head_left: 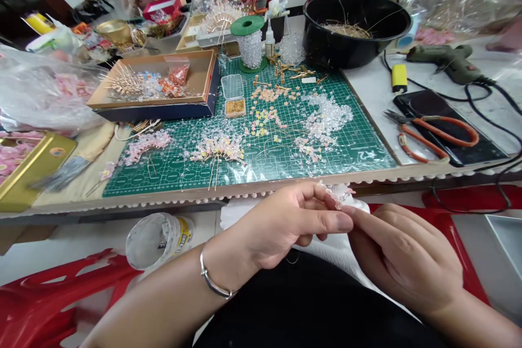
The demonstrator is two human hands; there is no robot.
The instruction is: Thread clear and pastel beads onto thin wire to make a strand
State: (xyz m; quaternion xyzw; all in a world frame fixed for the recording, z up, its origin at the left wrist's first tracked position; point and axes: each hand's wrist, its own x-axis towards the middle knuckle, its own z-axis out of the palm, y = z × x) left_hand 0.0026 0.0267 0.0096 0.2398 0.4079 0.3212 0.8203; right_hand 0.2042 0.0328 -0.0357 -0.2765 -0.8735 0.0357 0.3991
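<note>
A piece of clear beads (337,194) is up in the hands, just off the near edge of the green mat (359,144). The left hand (281,223) pinches it between thumb and fingers; the right hand (408,250) has its fingertips drawn together beside it, their hold unclear. Loose beads (332,111) and a beaded comb (218,149) lie on the mat, pliers (467,130) to its right.
</note>
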